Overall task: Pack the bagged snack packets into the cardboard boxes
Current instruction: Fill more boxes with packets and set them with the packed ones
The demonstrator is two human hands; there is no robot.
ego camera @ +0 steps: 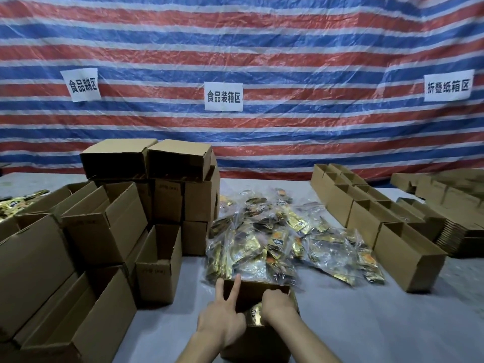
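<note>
A small open cardboard box point(258, 339) stands at the near edge of the table, right in front of me. Gold snack packets point(255, 314) show inside it. My left hand point(222, 319) rests on the box's left side, with two fingers stretched up along its far left flap. My right hand point(277, 305) is curled over the packets inside the box, pressing on them. Just behind the box lies a heap of clear bags of gold packets point(282, 239) on the grey table.
Stacked and open cardboard boxes point(146, 195) crowd the left half of the table. A row of open boxes point(372, 218) runs along the right, with flat cartons point(455, 231) beyond. More gold packets point(18, 205) lie far left. A striped tarp point(235, 61) hangs behind.
</note>
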